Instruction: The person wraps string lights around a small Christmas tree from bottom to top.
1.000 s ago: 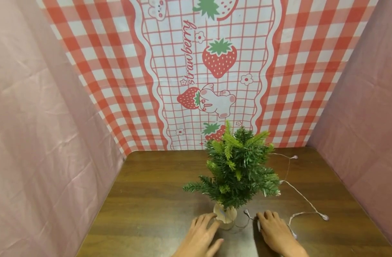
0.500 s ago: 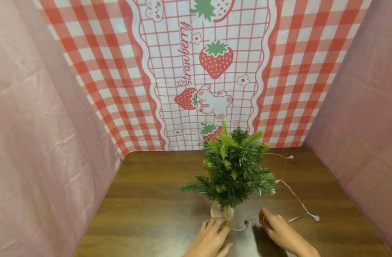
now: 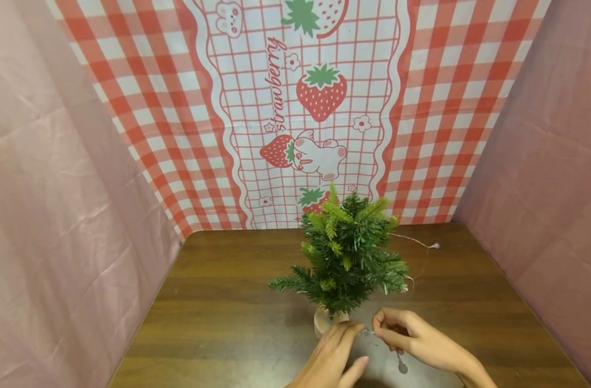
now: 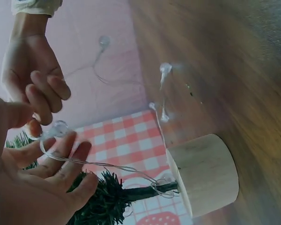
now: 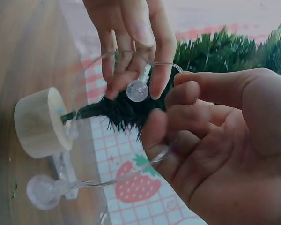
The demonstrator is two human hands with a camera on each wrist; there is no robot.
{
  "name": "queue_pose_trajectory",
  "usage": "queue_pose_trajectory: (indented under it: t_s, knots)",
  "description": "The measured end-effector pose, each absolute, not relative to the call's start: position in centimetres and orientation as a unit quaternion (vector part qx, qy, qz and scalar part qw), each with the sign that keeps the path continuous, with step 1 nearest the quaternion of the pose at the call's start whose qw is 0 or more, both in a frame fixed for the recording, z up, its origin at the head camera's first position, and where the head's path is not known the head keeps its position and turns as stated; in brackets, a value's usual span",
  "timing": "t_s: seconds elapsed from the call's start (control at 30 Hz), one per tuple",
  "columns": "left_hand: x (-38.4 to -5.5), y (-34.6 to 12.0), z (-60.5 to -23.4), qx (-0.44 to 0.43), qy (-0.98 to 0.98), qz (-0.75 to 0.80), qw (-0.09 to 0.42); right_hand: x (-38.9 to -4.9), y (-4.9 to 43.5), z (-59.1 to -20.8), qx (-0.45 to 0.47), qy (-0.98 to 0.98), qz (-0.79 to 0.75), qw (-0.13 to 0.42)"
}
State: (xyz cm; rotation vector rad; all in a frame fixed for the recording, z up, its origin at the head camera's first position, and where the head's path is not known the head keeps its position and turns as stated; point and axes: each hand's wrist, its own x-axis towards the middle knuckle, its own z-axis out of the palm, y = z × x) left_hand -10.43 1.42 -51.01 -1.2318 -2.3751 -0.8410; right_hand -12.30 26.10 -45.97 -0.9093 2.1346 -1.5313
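A small artificial Christmas tree [image 3: 346, 258] stands upright on the table in a round wooden base [image 5: 35, 124]. My right hand [image 3: 416, 337] pinches the thin clear wire of a string of lights [image 5: 166, 64] between thumb and forefinger, right of the base. From this hand more wire trails down to a large clear bulb [image 5: 42, 192]. My left hand [image 3: 324, 355] is in front of the base with fingers extended; the wire crosses them in the left wrist view, and a clear round bulb [image 4: 58, 127] is at their tips. Wire also loops round the trunk [image 4: 152, 191].
Behind the tree, more of the light string [image 3: 411, 238] lies on the brown wooden table [image 3: 217, 302]. A red-checked strawberry cloth [image 3: 324, 134] covers the back, with pink cloth [image 3: 542, 161] at the sides. Tiny green bits [image 4: 189, 89] lie on the tabletop.
My right hand has lifted and turned, pulling the wire in; the loose length at the right has shortened towards the tree. My left hand has shifted right across the front of the base.
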Motion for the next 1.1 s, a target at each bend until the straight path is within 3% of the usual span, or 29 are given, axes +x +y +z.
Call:
queue_pose_trajectory:
  t_s: [0.3,0.5,0.6,0.83,1.0,1.1]
  knots:
    - [-10.7,1.8,-50.1,-0.422,-0.783,-0.421,0.179,-11.3,24.8,-44.1,-0.335,0.779,-0.51,0.143]
    - [-10.8,1.3,-49.9,-0.425,-0.763,-0.42,0.248,-10.7,25.3,-43.4,-0.332,0.817,-0.46,0.101]
    - [-10.9,0.8,-49.8,-0.413,-0.763,-0.409,0.281,-10.4,26.0,-43.3,-0.335,0.838,-0.426,0.061]
    - [-11.3,0.0,-49.3,-0.402,-0.768,-0.412,0.28,-10.2,27.7,-43.2,-0.313,0.871,-0.372,-0.07]
    - [-11.8,-1.0,-49.4,-0.37,-0.771,-0.432,0.286,-9.8,29.2,-42.6,-0.266,0.864,-0.426,-0.036]
    - [-11.9,-1.9,-49.6,-0.343,-0.78,-0.449,0.269,-9.5,30.4,-42.3,-0.241,0.883,-0.399,-0.055]
